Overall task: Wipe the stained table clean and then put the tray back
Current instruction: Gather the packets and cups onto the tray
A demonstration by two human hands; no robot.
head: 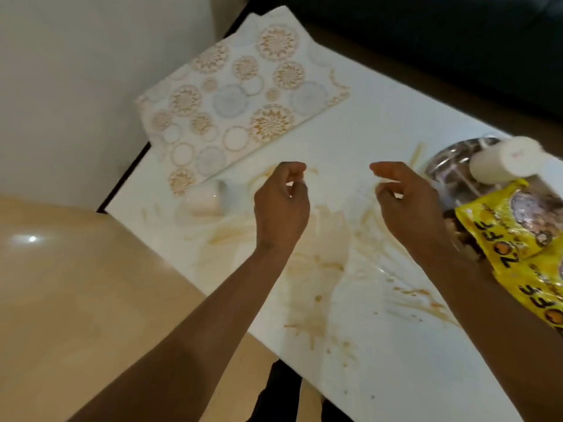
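The white table (380, 123) carries brown smears and streaks (316, 269) across its middle and near edge. A flat patterned tray (237, 99) with orange and grey circles lies at the table's far left corner. My left hand (281, 205) hovers over the stains with thumb and fingers curled towards each other. A short way to its right, my right hand (405, 202) is held the same way. Whether either hand pinches something thin and white cannot be made out against the white top.
A white cup (202, 201) lies on its side left of my left hand. At the right edge are a steel plate (451, 169), a white roll (505, 161) resting on it and a yellow snack packet (518, 257). Beige floor is at left.
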